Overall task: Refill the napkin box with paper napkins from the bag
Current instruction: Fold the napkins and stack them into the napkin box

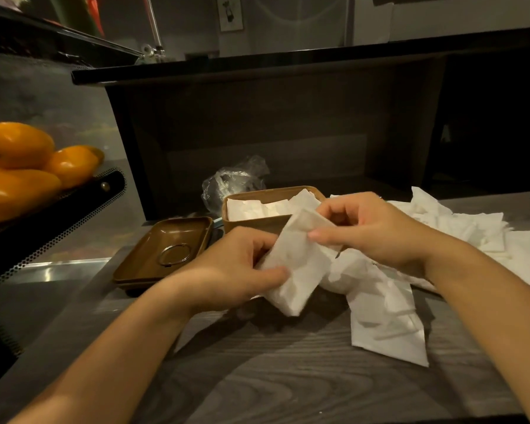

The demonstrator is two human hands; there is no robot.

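A white paper napkin [297, 264] is held in front of me over the wooden counter. My left hand [239, 270] pinches its lower left edge. My right hand [371, 228] grips its upper right corner. Behind them stands the brown napkin box [257, 223], open on top, with white napkins lying inside. Its brown lid [166, 249] lies upside down to the left, showing a round ring. A crumpled clear plastic bag [233, 182] sits behind the box. Loose napkins [389, 319] are spread under and to the right of my hands.
Several oranges [19, 166] lie in a black perforated tray [74, 221] at the left. A dark raised counter [273, 123] rises just behind the box. More loose napkins [471, 228] cover the right side of the counter.
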